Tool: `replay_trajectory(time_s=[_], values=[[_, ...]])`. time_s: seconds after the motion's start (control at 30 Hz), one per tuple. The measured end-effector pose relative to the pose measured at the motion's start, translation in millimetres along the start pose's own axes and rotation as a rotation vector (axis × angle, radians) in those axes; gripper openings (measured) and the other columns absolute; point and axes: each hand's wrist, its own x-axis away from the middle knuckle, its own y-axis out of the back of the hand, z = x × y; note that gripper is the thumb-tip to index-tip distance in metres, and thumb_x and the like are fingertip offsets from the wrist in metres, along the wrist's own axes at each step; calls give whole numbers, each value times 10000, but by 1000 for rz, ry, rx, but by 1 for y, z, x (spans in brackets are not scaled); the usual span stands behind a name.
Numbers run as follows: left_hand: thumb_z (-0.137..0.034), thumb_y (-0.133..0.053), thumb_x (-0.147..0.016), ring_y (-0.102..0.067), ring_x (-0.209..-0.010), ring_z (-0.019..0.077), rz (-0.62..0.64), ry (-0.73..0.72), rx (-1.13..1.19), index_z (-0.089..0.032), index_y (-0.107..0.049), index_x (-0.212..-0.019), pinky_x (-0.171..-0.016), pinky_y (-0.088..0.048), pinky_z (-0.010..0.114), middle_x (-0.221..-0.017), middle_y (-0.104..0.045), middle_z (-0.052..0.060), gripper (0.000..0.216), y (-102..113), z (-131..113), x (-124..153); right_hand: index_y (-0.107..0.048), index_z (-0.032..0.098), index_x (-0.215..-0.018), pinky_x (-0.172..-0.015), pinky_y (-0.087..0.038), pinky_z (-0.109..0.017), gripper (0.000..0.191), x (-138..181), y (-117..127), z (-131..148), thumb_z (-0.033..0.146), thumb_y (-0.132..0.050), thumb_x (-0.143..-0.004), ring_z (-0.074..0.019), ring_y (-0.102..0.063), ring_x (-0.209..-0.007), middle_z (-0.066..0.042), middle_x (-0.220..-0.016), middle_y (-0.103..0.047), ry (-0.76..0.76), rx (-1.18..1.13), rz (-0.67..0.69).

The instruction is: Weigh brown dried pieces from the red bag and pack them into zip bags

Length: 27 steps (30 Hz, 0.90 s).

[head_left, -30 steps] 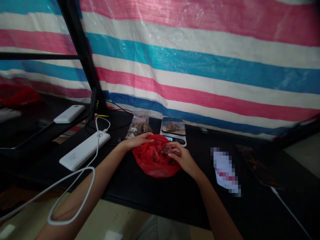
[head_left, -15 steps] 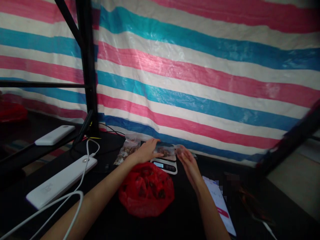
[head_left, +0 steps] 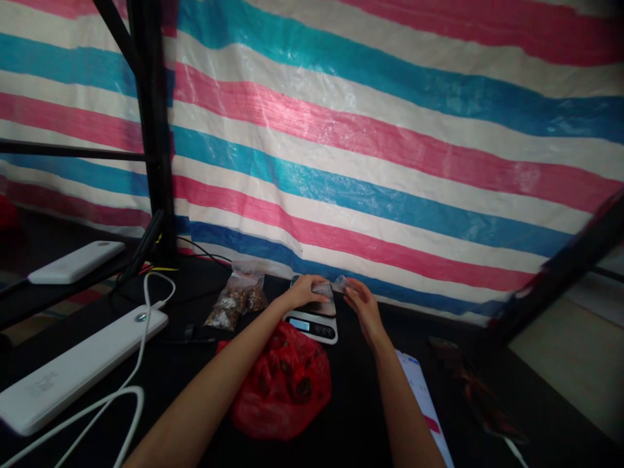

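Both hands are now off the red bag [head_left: 287, 396], lower centre: the right hand [head_left: 363, 304] pinches clear plastic [head_left: 340, 283] near the scale [head_left: 319, 329], mid-frame; the left hand [head_left: 301, 292] curls at a packet [head_left: 323, 290], grip unclear.

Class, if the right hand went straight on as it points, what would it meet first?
The right hand would probably meet the clear plastic first, then perhaps the striped sheet; depth is unclear.
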Motion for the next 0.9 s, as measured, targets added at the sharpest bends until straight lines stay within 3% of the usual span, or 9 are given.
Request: replay_trajectory(time_s=[0.1,0.2,0.4,0.53,0.67,0.8,0.9], values=[[-349,-746,-561,-584,-902,206,-15,-7,383,-106,-561,-1091,-827,-419,300,-1002,-640,100,611,2,3,-1,-604,214,-972,-794,-485,-368,380,-6,-4,19,409,-653,-648,-189,-604,-898,-53,-1054,-624,11,78,115],[-352,-761,-540,-595,-862,192,-37,17,569,-94,-582,-1048,-813,-425,295,-966,-648,101,597,5,0,0,-605,206,-974,-772,-485,-359,347,-13,-14,37,382,-619,-675,-190,-601,-883,-54,-1046,-624,109,261,213],[-409,-766,-514,-602,-834,190,-114,77,695,-107,-591,-1036,-770,-437,282,-935,-653,94,628,21,-9,10,-604,194,-994,-786,-459,-355,262,-26,-42,77,181,-530,-743,-177,-574,-868,-64,-991,-601,424,740,435],[-395,-732,-581,-596,-879,187,-52,42,644,-111,-589,-1057,-830,-423,298,-963,-651,98,572,33,-7,13,-594,185,-1004,-858,-415,-367,290,-25,-52,99,90,-455,-767,-191,-543,-942,-78,-987,-575,601,891,502],[-364,-712,-616,-607,-834,176,-12,20,509,-109,-576,-1084,-827,-428,306,-914,-664,97,549,40,1,12,-565,197,-1032,-867,-421,-397,261,-3,-51,101,168,-487,-784,-213,-542,-962,-86,-1027,-569,572,745,269],[-352,-708,-613,-604,-842,197,61,35,346,-89,-562,-1096,-806,-441,323,-943,-653,117,569,38,10,12,-502,230,-1140,-877,-442,-396,385,32,-44,85,299,-563,-766,-210,-585,-961,-71,-1102,-582,299,276,143],[-343,-736,-568,-562,-965,242,110,75,173,-82,-522,-1151,-848,-419,347,-1066,-602,152,674,38,11,12,-452,251,-1223,-943,-400,-400,481,51,-41,71,324,-579,-764,-212,-550,-1057,-55,-1189,-555,180,-28,50]])
